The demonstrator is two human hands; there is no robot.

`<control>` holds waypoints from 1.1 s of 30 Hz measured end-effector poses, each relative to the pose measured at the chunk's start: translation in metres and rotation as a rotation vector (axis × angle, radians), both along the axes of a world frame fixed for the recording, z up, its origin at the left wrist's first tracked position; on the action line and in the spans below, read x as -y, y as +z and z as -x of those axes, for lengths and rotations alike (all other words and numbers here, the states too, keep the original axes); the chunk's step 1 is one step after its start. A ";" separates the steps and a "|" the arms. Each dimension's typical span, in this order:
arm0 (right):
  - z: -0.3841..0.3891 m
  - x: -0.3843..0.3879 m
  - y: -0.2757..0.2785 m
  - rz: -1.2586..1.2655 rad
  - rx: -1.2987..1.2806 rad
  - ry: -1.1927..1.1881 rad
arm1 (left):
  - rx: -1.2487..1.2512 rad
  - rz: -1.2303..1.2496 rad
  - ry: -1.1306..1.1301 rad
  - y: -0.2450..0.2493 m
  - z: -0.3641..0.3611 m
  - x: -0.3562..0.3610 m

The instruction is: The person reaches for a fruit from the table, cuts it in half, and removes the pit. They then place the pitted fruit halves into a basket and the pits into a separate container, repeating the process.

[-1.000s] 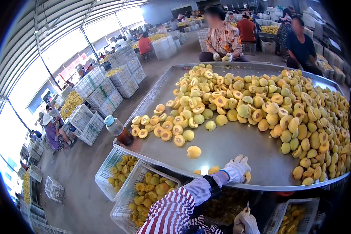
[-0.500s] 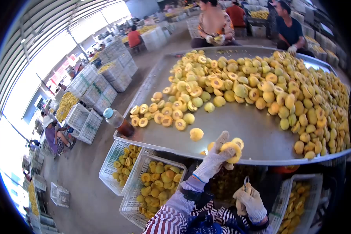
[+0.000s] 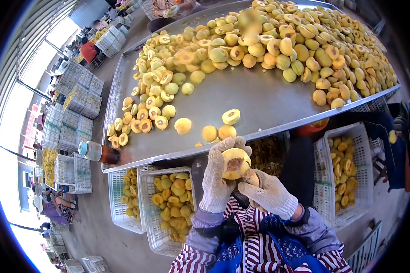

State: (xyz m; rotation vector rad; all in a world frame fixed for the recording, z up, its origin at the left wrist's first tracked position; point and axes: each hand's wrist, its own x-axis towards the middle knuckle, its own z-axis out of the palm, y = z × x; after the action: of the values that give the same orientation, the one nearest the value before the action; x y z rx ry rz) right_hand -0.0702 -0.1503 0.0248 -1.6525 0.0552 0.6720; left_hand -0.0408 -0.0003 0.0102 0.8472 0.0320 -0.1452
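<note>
My left hand (image 3: 217,175), in a pale knit glove, holds a yellow halved fruit (image 3: 235,164) with its brown, pitted centre turned up. Against the fruit's right side is my right hand (image 3: 269,191), also gloved, its fingers closed around a small tool with a thin metal loop (image 3: 249,174). Just beyond my hands, a few fruit pieces (image 3: 231,117) lie near the metal table's (image 3: 196,132) front edge. A large heap of yellow fruit (image 3: 300,50) covers the far and right side of that table.
A bottle of dark liquid (image 3: 99,152) stands at the table's left corner. Below are crates of fruit (image 3: 173,204) at left and another crate (image 3: 344,173) at right. Across the table is a person's gloved hand (image 3: 171,11); stacked crates (image 3: 68,123) stand far left.
My left hand has drawn back from the table edge with the fruit, and my right hand has come up to meet it with the tool. The view has tilted down and turned.
</note>
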 end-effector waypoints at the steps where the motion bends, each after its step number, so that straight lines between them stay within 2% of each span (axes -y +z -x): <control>1: 0.000 0.000 0.003 0.021 -0.043 0.012 | 0.031 -0.066 0.005 0.003 0.002 0.002; 4: 0.003 0.001 -0.007 0.072 0.058 -0.005 | 0.078 -0.150 0.020 0.004 0.007 0.009; 10: 0.010 0.004 -0.002 -0.057 0.074 -0.007 | 0.251 -0.282 0.126 0.010 0.016 0.024; 13: 0.009 0.013 0.011 -0.319 -0.273 0.036 | 0.232 -0.318 -0.014 0.019 0.009 0.019; 18: 0.009 0.026 0.011 -0.493 -0.345 0.081 | 0.420 -0.624 0.060 0.018 0.007 0.020; 21: 0.009 0.031 0.008 -0.538 -0.299 0.091 | 0.453 -0.628 0.089 0.024 0.010 0.026; 23: 0.012 0.033 0.000 -0.540 -0.245 0.070 | 0.580 -0.721 0.145 0.023 0.011 0.028; 25: 0.016 0.034 -0.007 -0.519 -0.209 0.032 | 0.844 -0.942 0.244 0.014 0.010 0.026; 28: 0.013 0.033 -0.005 -0.505 -0.267 0.096 | 0.392 -0.648 -0.067 0.019 0.008 0.023; 29: 0.013 0.033 -0.007 -0.540 -0.325 0.096 | 0.211 -0.471 -0.136 0.028 0.009 0.027; 31: 0.016 0.034 -0.012 -0.611 -0.444 0.094 | 0.353 -0.566 -0.144 0.022 0.005 0.023; 33: 0.017 0.039 -0.009 -0.744 -0.483 0.186 | 0.671 -0.852 -0.123 0.023 -0.003 0.014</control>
State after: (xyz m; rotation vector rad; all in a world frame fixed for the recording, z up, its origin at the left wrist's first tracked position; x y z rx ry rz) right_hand -0.0871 -0.1890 0.0153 -0.7670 -0.0043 1.0687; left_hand -0.0379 -0.0145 0.0334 1.7142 -0.6278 0.0553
